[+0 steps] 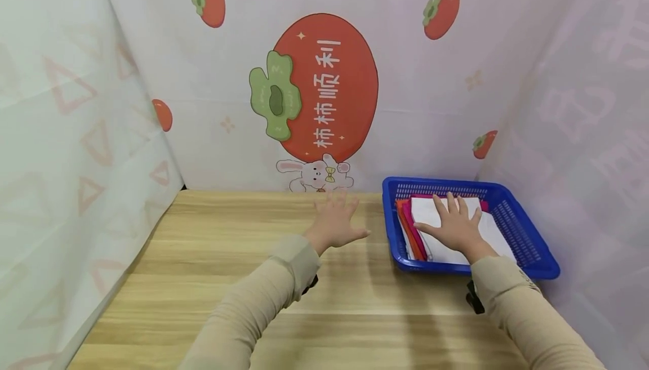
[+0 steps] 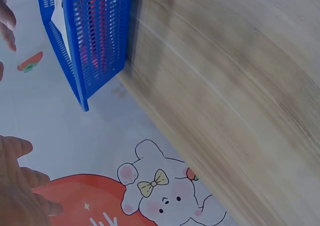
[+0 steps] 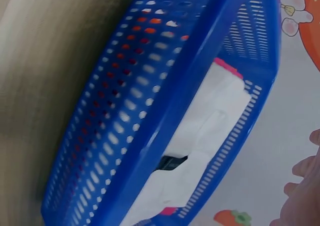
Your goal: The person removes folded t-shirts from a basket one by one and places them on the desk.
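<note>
A blue plastic basket (image 1: 441,268) with slotted walls stands at the right of the wooden table. Folded cloths lie in it: white cloth (image 1: 494,235) on top, with orange cloth (image 1: 412,229) and pink edges showing beneath. My right hand (image 1: 456,228) hovers over the basket, fingers spread and holding nothing; the right wrist view shows it apart from the cloths. To the left of the basket, my left hand (image 1: 332,224) is held above the table with its fingers spread, touching nothing. In the right wrist view a small dark patch (image 3: 171,162) shows among the white cloth.
The wooden table (image 1: 228,257) reaches back to a pale curtain (image 1: 228,156) printed with persimmons and a rabbit. Curtains also hang along the left and right sides, the right one close to the basket. Dark straps (image 1: 475,298) sit under both wrists.
</note>
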### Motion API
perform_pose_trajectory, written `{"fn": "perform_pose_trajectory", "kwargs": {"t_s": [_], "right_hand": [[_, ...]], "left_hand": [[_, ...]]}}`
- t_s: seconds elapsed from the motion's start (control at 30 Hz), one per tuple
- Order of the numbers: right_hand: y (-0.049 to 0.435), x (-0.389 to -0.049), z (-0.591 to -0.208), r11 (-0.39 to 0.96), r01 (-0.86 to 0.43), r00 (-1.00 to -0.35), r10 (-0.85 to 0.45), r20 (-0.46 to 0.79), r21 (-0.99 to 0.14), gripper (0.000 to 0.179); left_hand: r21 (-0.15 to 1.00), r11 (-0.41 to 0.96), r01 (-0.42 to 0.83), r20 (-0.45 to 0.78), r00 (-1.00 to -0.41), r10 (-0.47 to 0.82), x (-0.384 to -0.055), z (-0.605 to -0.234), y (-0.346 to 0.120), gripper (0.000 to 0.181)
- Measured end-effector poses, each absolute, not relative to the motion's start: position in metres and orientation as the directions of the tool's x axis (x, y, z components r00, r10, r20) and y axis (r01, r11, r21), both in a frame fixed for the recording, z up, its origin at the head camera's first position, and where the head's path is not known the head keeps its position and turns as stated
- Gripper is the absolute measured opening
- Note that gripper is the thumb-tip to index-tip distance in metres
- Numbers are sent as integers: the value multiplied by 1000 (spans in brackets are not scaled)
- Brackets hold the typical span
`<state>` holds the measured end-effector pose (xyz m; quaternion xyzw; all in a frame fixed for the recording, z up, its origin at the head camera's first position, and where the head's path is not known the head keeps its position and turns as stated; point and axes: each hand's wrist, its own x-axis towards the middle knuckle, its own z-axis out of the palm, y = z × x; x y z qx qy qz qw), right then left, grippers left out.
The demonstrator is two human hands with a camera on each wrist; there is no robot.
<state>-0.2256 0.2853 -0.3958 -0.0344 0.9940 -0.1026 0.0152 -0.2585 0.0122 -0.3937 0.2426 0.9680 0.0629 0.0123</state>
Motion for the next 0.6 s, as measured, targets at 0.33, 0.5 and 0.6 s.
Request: {"fn": "perform_pose_trajectory", "kwargs": {"t_s": [0.33,0.5,0.6], "right_hand": [[301,-216,-405,979,-34,-998,-43,-40,-199,96],[311,-208,-411,975,-11,-998,-24,-53,-223,97],[320,-202,-415,968,15,-997,-5,-77,-249,98]], "left_hand": [[119,856,503,-24,-860,509,-251,-398,41,84],[128,856,501,-67,-857,511,-245,-400,55,84],[133,853,505,-77,-853,517,-243,-399,62,84]]}}
